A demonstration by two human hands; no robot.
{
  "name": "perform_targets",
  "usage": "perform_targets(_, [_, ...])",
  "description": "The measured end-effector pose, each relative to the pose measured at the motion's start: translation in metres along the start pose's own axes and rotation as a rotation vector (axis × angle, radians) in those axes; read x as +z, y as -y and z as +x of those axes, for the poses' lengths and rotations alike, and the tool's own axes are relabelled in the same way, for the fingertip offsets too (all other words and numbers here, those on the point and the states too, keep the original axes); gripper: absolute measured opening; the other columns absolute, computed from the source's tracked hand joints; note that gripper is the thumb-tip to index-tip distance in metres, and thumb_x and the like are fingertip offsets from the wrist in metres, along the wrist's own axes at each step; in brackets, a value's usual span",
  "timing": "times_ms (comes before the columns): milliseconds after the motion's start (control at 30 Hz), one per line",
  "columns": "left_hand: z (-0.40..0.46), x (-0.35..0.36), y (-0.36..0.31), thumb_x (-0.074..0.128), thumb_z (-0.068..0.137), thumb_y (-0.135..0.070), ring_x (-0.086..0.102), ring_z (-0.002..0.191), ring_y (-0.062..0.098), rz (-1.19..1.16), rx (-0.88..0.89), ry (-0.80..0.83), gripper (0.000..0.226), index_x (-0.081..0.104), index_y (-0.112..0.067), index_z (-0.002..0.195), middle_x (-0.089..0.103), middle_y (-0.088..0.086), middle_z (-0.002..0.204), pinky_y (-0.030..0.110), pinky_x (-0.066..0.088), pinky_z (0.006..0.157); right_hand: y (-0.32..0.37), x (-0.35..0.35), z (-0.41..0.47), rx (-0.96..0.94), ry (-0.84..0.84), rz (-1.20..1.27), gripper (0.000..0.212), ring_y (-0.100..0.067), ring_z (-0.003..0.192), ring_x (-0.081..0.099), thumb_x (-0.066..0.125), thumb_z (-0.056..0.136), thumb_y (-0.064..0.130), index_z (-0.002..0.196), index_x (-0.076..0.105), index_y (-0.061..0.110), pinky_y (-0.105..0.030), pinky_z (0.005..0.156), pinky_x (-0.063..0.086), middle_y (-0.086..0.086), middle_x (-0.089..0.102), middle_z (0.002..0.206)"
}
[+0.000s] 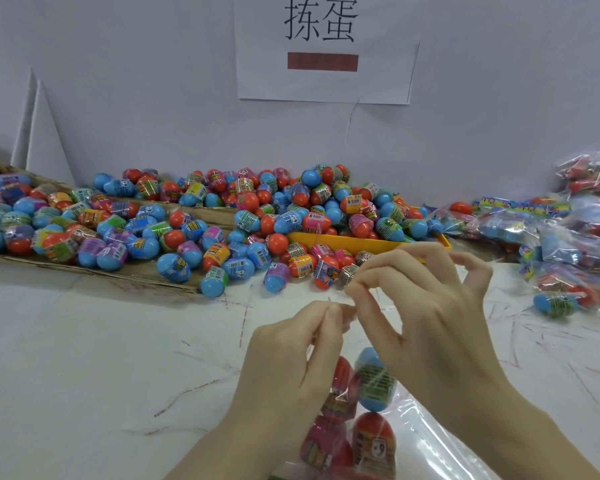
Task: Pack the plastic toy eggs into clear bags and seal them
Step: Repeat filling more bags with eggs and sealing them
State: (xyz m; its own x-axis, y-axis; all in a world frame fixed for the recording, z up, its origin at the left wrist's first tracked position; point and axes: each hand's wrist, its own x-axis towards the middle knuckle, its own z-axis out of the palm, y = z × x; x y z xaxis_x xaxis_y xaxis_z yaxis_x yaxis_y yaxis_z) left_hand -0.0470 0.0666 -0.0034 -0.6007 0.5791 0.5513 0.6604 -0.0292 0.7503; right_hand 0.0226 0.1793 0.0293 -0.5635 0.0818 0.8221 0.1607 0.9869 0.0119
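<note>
Far left, a flat cardboard tray (84, 268) lies on the white table (84, 358), loaded with loose blue and orange toy eggs (125, 233). Behind it two white triangular boards (44, 133) lean against the wall. The egg heap runs on toward the middle, spilling off the cardboard onto the table, and piles up against the wall over a yellow plastic tray (347, 241) whose front rim just shows. Above it on the wall hangs a paper sign (326, 46) with two large characters and a red-brown bar.

Now my left hand (291, 368): fingers curled, thumb and forefinger pinching the top edge of the clear bag (420, 441) near its mouth. The bag hangs down between my wrists and trails out onto the table at bottom right. Inside it I count several eggs: a blue one (373, 379) uppermost, an orange one (374, 441) below, red and pink ones beside them. My hands cover the bag's mouth, so I cannot tell whether it is sealed.

My right hand (430, 317) sits just beside the left, thumb and forefinger pinching the same top edge, the other fingers lifted and bent above.

Thin red strips (245, 323) lie scattered across the table. At far right, filled bags (568, 230) are stacked in a crinkled heap.
</note>
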Motion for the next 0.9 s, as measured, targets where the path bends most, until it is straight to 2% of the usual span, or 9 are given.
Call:
perform_targets(133, [-0.002,-0.001,0.001,0.034,0.082,-0.053,0.061,0.088,-0.012,-0.058,-0.031,-0.009,0.028,0.059,-0.042,0.086,0.061,-0.033,0.095,0.003,0.045,0.070,-0.012,0.000,0.005,0.156,-0.020,0.058,0.018,-0.010,0.091,0.049,0.054,0.084,0.027,0.072,0.065,0.019,-0.036,0.083,0.024,0.012,0.060,0.080])
perform_targets(267, [-0.001,0.000,0.002,0.036,0.086,-0.037,0.065,0.080,-0.005,-0.145,-0.080,-0.054,0.027,0.063,-0.037,0.083,0.067,-0.026,0.091,0.006,0.047,0.065,-0.067,-0.009,0.007,0.666,0.072,0.222,0.018,-0.027,0.103,0.054,0.054,0.086,0.031,0.085,0.066,0.018,-0.055,0.095,0.033,0.002,0.063,0.095])
perform_targets(400, [0.000,0.001,0.001,0.036,0.092,-0.043,0.068,0.072,0.000,-0.285,-0.127,-0.101,0.032,0.062,-0.031,0.078,0.070,-0.019,0.086,0.008,0.049,0.059,-0.111,-0.013,-0.005,0.961,0.120,-0.041,0.027,-0.035,0.101,0.052,0.052,0.091,0.023,0.099,0.067,0.002,-0.054,0.097,0.034,-0.018,0.064,0.107])
perform_targets(533, [0.001,0.002,0.000,0.037,0.076,-0.043,0.068,0.070,0.001,-0.351,-0.135,-0.106,0.031,0.063,-0.028,0.077,0.071,-0.016,0.081,0.008,0.048,0.057,-0.100,-0.011,-0.003,0.722,-0.012,0.104,0.024,-0.016,0.082,0.052,0.052,0.093,0.019,0.103,0.064,0.002,-0.037,0.086,0.043,-0.012,0.064,0.099])
perform_targets(633, [0.001,0.002,0.000,0.036,0.075,-0.044,0.067,0.070,0.000,-0.347,-0.132,-0.099,0.031,0.063,-0.028,0.078,0.070,-0.019,0.080,0.008,0.048,0.057,-0.057,-0.016,0.008,0.443,-0.073,0.425,0.020,0.008,0.088,0.053,0.053,0.089,0.039,0.105,0.057,0.029,-0.011,0.082,0.038,0.019,0.058,0.100])
perform_targets(700, [0.001,0.001,0.000,0.036,0.075,-0.044,0.067,0.069,0.000,-0.349,-0.131,-0.100,0.031,0.063,-0.029,0.078,0.071,-0.021,0.079,0.009,0.048,0.058,-0.036,-0.017,0.009,0.324,0.054,0.562,0.026,0.011,0.103,0.049,0.053,0.078,0.052,0.103,0.050,0.046,-0.021,0.091,0.037,0.035,0.051,0.106])
perform_targets(767, [0.001,0.001,0.000,0.036,0.076,-0.043,0.068,0.070,0.001,-0.359,-0.133,-0.093,0.031,0.063,-0.028,0.080,0.071,-0.020,0.080,0.009,0.049,0.059,-0.026,-0.014,0.006,0.231,0.210,0.611,0.038,0.010,0.111,0.045,0.062,0.074,0.052,0.108,0.046,0.050,-0.028,0.098,0.035,0.038,0.049,0.111])
perform_targets(833, [0.001,0.002,-0.001,0.036,0.076,-0.043,0.068,0.071,0.002,-0.359,-0.133,-0.081,0.030,0.062,-0.029,0.081,0.071,-0.019,0.082,0.010,0.049,0.060,-0.020,-0.009,0.005,0.181,0.305,0.621,0.043,0.008,0.109,0.044,0.065,0.078,0.040,0.112,0.041,0.049,-0.033,0.100,0.036,0.034,0.050,0.111])
perform_targets(900, [0.002,0.002,-0.001,0.035,0.078,-0.045,0.068,0.073,0.002,-0.350,-0.132,-0.070,0.031,0.062,-0.030,0.081,0.071,-0.019,0.082,0.011,0.050,0.061,-0.019,-0.005,0.005,0.176,0.309,0.628,0.042,0.003,0.100,0.046,0.061,0.079,0.023,0.110,0.043,0.046,-0.025,0.095,0.037,0.026,0.056,0.102])
